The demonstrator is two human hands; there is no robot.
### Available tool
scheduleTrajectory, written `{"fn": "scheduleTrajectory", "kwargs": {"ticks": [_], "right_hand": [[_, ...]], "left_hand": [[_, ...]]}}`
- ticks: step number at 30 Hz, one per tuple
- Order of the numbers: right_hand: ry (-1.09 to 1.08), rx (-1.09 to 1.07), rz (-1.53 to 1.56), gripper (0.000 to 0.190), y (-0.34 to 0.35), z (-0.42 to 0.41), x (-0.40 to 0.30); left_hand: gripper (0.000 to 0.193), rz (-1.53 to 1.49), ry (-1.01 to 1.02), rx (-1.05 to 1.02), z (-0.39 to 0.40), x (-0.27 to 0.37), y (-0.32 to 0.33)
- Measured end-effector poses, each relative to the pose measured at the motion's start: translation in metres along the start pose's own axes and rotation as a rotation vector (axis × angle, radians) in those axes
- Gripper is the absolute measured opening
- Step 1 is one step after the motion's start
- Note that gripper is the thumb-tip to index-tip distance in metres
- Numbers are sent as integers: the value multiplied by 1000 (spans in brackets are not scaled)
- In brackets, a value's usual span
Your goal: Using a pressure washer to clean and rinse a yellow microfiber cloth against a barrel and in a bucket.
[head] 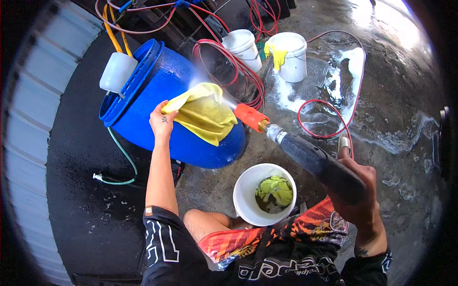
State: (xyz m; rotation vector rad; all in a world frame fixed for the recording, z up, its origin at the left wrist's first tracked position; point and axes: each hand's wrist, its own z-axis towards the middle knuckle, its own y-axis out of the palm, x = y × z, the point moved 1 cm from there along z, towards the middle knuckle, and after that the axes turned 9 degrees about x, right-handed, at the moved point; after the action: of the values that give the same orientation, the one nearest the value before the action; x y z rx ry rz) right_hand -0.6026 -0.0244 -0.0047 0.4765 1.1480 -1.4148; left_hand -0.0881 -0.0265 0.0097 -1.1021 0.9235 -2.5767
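Note:
My left hand [162,121] pinches a yellow cloth [205,116] by its left edge, holding it up before a blue plastic drum [171,75]. In my right hand [357,182] is the black grip of a spray gun [318,157] with an orange nozzle [250,117]. A white spray leaves the nozzle and strikes the cloth's upper right part. Below the gun, in front of my legs, stands a white bucket [238,195] with yellow-green cloths [275,191] in dark liquid at its bottom.
Two more white buckets [241,44] [295,68] stand beyond the drum; a yellow cloth [277,55] hangs over one rim. Red hose coils [250,85] lie beside them. White foam [354,68] spreads over wet concrete. A white container [118,73] sits at the drum's top, and a green hose [125,157] trails left.

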Motion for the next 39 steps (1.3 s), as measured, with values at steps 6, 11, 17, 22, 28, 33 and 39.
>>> {"fn": "scheduleTrajectory", "kwargs": {"ticks": [6,11,17,22,28,33,39], "right_hand": [[76,0,27,21,-8,-6,-3],[-86,-95,-87,25,-10,-8,-4],[-215,-194,46,37,-13,-15,-24],[-140,-158,9,39,-6,-10,-17],[-124,-158,-96,45,4,-9,-1],[-249,-161,-4,41,3,-13,-18],[-168,-161,-17,46,5,-5,-21]], "left_hand": [[30,284,184,88,10,13,3],[25,-15,93,59,23,15,13],[36,450,251,96,45,30,7],[31,674,319,111,40,35,-5],[19,562,496,102,46,39,0],[21,525,513,69,62,41,12],[26,533,516,91,80,33,16]]}}
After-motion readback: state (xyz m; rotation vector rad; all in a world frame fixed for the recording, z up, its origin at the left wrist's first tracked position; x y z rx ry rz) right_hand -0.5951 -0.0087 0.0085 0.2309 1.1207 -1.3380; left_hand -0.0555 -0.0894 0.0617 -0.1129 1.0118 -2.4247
